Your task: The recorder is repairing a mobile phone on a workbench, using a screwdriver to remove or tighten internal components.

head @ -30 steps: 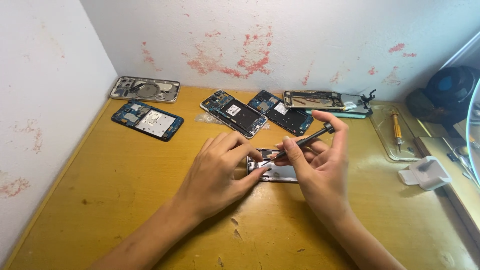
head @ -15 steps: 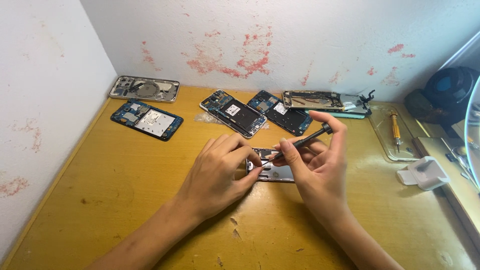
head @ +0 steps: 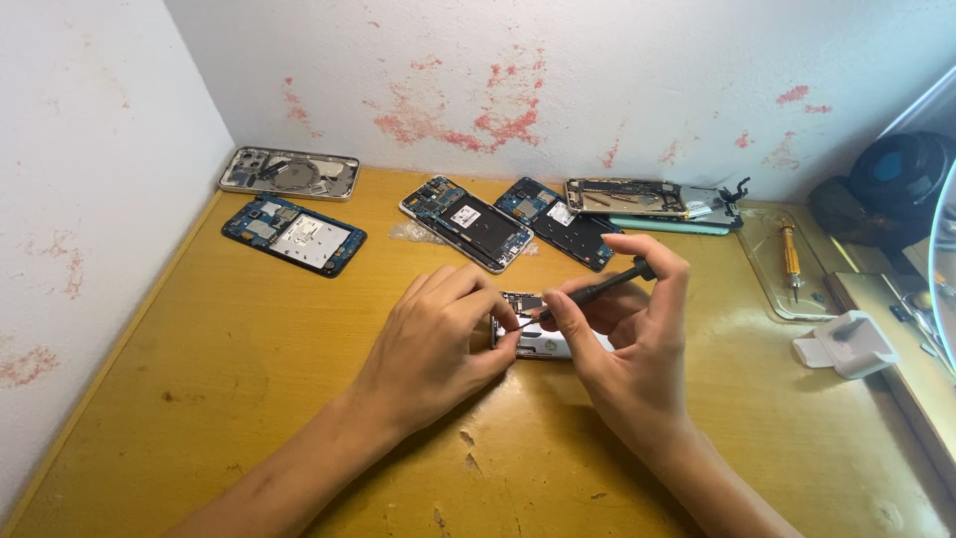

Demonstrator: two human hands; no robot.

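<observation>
Little differs from the pictures of a second and half a second ago: both hands sit at the same spot on the yellow table, and only the black screwdriver has dipped a touch lower at its tip. The left hand lies curled over the left end of the small opened phone, its fingertips pinching the near edge so the phone stays flat on the table, close to the middle. The right hand is closed around the screwdriver, thumb and forefinger gripping the shaft while the other fingers arch above it; the tool slants down to the left, its tip on or just above the phone's top, and which of the two cannot be told. Behind the hands, along the wall, lie four more opened phones: a silver frame in the far left corner, a blue board-side phone just in front of it, and two dark ones and side by side and tilted, just behind the knuckles. Farther right a long stripped phone lies against the wall. At the right edge a clear tray holds an orange-handled screwdriver, and a white block stands near it. The table meets walls at the left and back; open wood lies at the left and along the near edge.
</observation>
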